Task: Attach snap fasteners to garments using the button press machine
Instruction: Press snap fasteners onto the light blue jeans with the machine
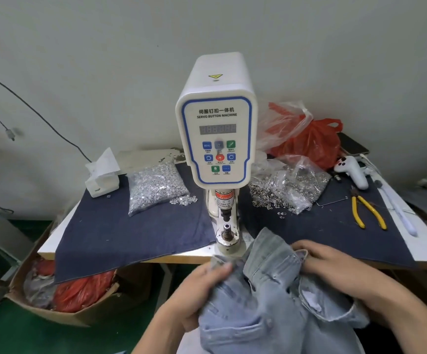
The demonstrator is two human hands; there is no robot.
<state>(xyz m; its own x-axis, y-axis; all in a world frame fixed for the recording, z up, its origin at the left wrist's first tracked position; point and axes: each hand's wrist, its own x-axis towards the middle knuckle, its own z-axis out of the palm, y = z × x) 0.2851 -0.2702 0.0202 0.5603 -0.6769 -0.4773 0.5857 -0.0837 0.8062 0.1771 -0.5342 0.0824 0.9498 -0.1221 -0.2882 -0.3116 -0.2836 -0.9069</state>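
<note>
A light blue denim garment [273, 297] is bunched in front of the table's near edge, below the white servo button machine [216, 118]. My left hand [199, 290] grips the garment's left fold with curled fingers. My right hand [332, 261] grips its waistband on the right. The machine's lower die post [226, 232] stands bare just beyond the garment. A clear bag of silver snap caps [156, 187] lies left of the machine. A bag of ring-shaped snap parts [289, 190] lies to its right, with some spilled on the cloth.
Dark denim cloth [120, 233] covers the table. Yellow-handled pliers [368, 210], a white controller [353, 172], a red plastic bag [312, 141] and a phone sit at the right. A tissue box [102, 177] stands at the left. On the floor, a cardboard box [61, 297] holds red bags.
</note>
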